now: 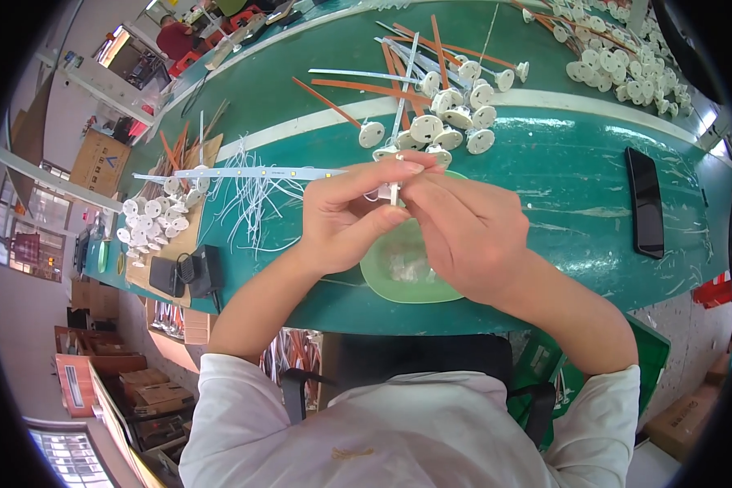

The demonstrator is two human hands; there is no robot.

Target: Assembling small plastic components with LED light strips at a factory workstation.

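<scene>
Over the green table, my left hand [346, 211] is closed, pinching a small white round end piece [394, 193] that shows edge-on between thumb and forefinger. An LED strip [256, 172], pale with small yellow spots, runs leftward from behind those fingers. My right hand [472, 224] is closed against the other side of the end piece, its fingertips bunched together; what they grip is hidden. Just beneath both hands stands a light green bowl [376, 281] with small clear or whitish parts [411, 268] in it, partly covered by my right hand.
White round caps with orange and white strips [425, 128] lie in a heap ahead. More caps sit at far right [614, 73] and on cardboard at left [150, 220]. Loose white wires [252, 195], a black adapter [207, 268] and a black phone [644, 203] lie around.
</scene>
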